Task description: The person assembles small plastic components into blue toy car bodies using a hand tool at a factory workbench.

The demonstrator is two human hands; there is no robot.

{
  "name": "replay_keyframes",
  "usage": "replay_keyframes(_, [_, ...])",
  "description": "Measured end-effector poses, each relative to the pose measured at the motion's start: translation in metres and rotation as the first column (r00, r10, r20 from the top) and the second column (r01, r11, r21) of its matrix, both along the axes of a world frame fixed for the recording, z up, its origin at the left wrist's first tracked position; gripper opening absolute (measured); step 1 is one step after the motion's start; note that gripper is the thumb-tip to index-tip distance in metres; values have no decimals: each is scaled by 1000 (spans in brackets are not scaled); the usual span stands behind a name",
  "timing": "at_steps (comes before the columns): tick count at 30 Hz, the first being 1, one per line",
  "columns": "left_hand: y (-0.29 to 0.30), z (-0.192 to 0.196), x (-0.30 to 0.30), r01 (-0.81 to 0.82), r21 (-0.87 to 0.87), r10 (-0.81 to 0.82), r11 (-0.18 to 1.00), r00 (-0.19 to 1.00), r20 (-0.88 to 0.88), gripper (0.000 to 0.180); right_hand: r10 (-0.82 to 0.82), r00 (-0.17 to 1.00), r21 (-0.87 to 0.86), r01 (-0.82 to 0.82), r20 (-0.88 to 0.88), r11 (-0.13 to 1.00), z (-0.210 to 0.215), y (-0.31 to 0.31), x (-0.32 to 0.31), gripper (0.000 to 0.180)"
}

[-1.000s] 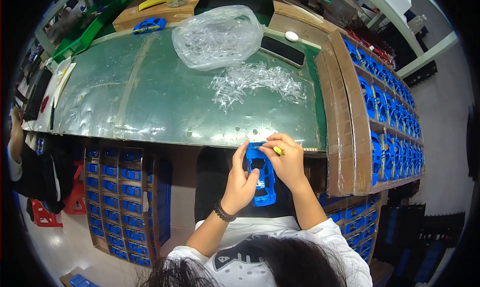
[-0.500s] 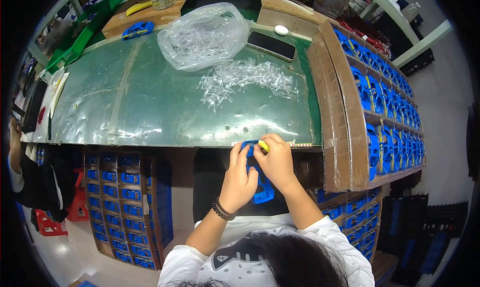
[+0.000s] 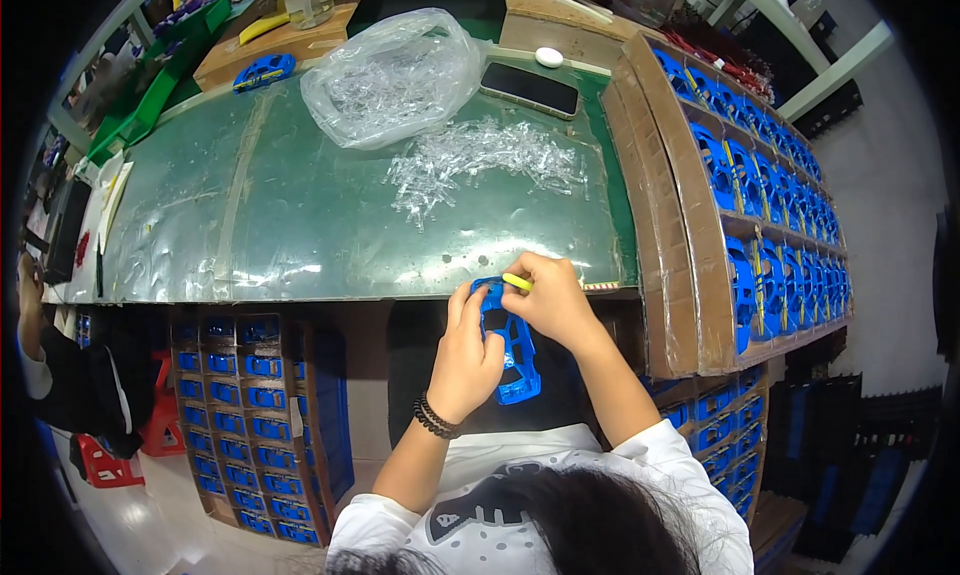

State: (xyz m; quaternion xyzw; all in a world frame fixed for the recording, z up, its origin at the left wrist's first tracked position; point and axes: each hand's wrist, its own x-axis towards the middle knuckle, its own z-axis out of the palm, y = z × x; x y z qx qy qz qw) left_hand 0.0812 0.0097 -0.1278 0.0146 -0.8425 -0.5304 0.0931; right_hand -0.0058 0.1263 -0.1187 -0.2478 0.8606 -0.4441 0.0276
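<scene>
My left hand (image 3: 466,365) is closed around a blue plastic toy car body (image 3: 517,380), which has window openings and hangs over my lap just off the table's front edge. Its far end lies under my left fingertips. In my right hand (image 3: 556,303), thumb and fingers pinch a short yellow stick-like tool (image 3: 516,282) close to that far end. Whether the tool's tip touches the car body is hard to see, because fingers cover part of it. On the green table (image 3: 330,230) beyond my hands lies a spread pile of small clear plastic pieces (image 3: 480,165).
Behind the pile sit a clear bag (image 3: 390,85) of similar pieces, a phone (image 3: 530,89) and a white round object (image 3: 548,57). A divided carton (image 3: 675,205) of blue car bodies stands at right, another carton (image 3: 245,425) below left. A co-worker's arm (image 3: 32,315) shows at far left.
My right hand has drawn slightly away from the left, and the yellow tool now lies flatter. More of the car body shows between my hands. The whole view has shifted a little.
</scene>
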Motion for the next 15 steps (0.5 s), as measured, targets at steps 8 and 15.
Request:
replay_keyframes(8, [-13, -20, -11, 46, -132, -58, 990, 995, -82, 45, -116, 992, -108, 120, 38, 987, -22, -5, -3, 19])
replay_keyframes(15, [-42, -45, -20, 131, -159, -154, 979, 978, -140, 47, -296, 941, -327, 232, -163, 916, -43, -27, -4, 14])
